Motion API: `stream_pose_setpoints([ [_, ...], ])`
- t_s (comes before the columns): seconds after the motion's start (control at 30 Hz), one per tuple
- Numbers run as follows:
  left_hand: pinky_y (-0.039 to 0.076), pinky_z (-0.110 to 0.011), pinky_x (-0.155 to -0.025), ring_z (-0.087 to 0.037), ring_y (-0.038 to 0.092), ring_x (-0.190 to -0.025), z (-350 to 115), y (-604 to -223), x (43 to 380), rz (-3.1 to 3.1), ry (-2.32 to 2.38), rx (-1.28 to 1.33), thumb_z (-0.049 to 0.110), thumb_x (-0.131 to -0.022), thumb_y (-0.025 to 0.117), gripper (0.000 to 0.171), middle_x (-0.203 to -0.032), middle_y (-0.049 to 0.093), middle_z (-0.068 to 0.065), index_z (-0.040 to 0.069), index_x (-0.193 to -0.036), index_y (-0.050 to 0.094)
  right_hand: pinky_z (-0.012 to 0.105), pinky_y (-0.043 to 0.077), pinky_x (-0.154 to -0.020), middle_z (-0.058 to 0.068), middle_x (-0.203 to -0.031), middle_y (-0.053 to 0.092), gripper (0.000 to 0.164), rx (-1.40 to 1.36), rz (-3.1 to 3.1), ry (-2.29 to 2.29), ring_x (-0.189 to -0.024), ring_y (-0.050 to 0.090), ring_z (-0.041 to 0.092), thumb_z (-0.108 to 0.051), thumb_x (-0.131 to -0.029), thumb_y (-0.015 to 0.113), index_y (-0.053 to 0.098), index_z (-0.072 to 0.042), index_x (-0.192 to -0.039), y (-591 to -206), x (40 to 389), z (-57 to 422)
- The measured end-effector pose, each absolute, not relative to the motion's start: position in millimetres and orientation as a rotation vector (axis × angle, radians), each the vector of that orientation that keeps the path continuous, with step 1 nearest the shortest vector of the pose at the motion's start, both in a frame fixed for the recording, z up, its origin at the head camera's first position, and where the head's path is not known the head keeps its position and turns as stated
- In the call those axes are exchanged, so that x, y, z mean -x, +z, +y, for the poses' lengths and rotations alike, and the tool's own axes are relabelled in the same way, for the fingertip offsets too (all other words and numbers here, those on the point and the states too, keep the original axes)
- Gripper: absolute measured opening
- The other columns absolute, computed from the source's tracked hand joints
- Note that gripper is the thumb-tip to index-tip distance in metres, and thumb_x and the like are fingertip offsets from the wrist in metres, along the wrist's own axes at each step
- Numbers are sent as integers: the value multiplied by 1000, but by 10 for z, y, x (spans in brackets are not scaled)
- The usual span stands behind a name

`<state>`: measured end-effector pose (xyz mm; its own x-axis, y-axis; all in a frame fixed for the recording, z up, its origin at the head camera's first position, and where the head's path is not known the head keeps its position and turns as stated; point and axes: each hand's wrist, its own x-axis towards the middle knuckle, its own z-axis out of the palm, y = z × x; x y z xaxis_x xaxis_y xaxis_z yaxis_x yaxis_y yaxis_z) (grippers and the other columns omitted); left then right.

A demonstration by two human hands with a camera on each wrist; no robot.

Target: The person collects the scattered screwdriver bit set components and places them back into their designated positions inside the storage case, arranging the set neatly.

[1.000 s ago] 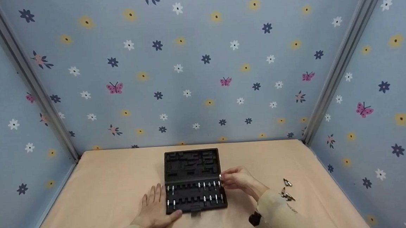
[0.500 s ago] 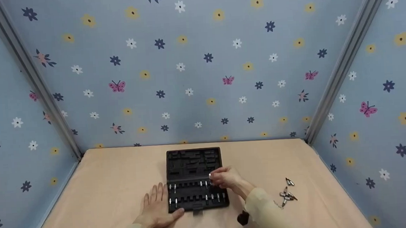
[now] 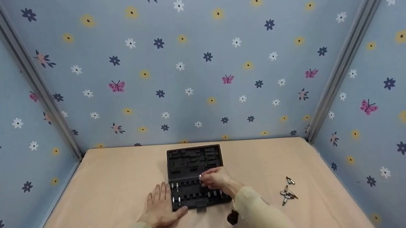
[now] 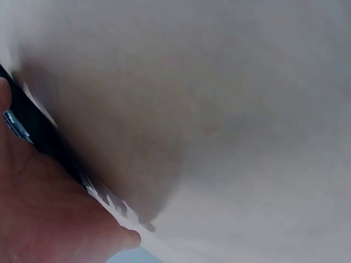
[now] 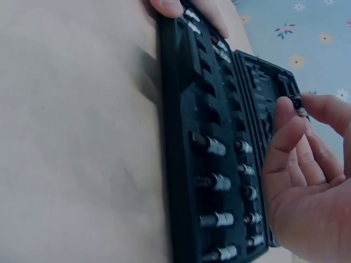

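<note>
Head | right hand [image 3: 217, 179] pinches metal bit [image 3: 200, 177] | left hand [image 3: 159, 206] outstretched, touching case [image 3: 190, 190]

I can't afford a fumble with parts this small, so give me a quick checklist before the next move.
1. Lid of the black plastic case open: ok.
2. Left hand at the case's left edge: ok.
3. Small dark-and-silver metal bit pinched in the right hand: ok.
4. Vacant slots available in both rows: ok.
5. Held bit's tip shape readable: cannot tell.
6. Loose silver metal bits stowed: not ok, they lie on the peach tablecloth.
</note>
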<state>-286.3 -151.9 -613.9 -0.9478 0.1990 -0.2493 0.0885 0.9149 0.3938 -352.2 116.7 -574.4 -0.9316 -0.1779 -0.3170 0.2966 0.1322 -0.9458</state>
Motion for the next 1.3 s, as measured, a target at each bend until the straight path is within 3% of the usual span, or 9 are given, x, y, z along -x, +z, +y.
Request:
stream_pose_setpoints([
  [0.7, 5, -77, -140, -55, 4, -176, -1528, -6112, 2843, 2797, 570, -217, 88, -97, 58, 134, -188, 5, -32, -8, -177, 9, 22, 64, -64, 5, -84, 84, 17, -208, 2021, -1839, -71, 78, 12, -3, -93, 87, 84, 0, -109, -5833, 3623, 697],
  [1.03, 5, -77, -140, -56, 4, -176, -1540, -6101, 2832, 2797, 603, -225, 85, -98, 60, 132, -187, 4, -34, -8, -177, 11, 26, 67, -69, 9, -94, 86, 18, -254, 2093, -1774, -77, 80, 14, -2, -92, 88, 83, -1, -110, -5831, 3597, 500],
  [1.3, 5, -76, -140, -55, 4, -176, -1545, -6106, 2830, 2784, 589, -221, 85, -98, 60, 132, -187, 4, -33, -8, -177, 10, 27, 68, -69, 8, -92, 87, 13, -273, 2148, -1725, -78, 81, 15, -3, -93, 87, 82, -3, -105, -5854, 3583, 420],
])
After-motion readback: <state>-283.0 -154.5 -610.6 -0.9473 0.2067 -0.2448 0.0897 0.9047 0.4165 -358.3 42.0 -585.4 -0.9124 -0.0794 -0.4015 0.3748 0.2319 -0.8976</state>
